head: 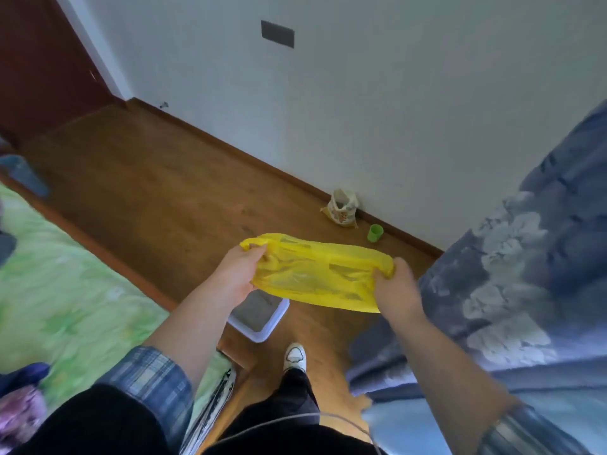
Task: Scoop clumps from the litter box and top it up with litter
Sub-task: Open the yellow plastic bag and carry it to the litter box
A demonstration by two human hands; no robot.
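Hands (236, 274) in probable pinch grip on bag (318, 274)

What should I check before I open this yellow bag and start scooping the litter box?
1. Grip on the yellow plastic bag: ok, left hand and right hand hold its ends.
2. Bag mouth open: not ok, it is flat.
3. Sight of the litter box: ok, on the floor below the hands.
4. Scoop at hand: cannot tell, none in view.
5. Refill: ok, litter bag open by the wall, green cup beside it.
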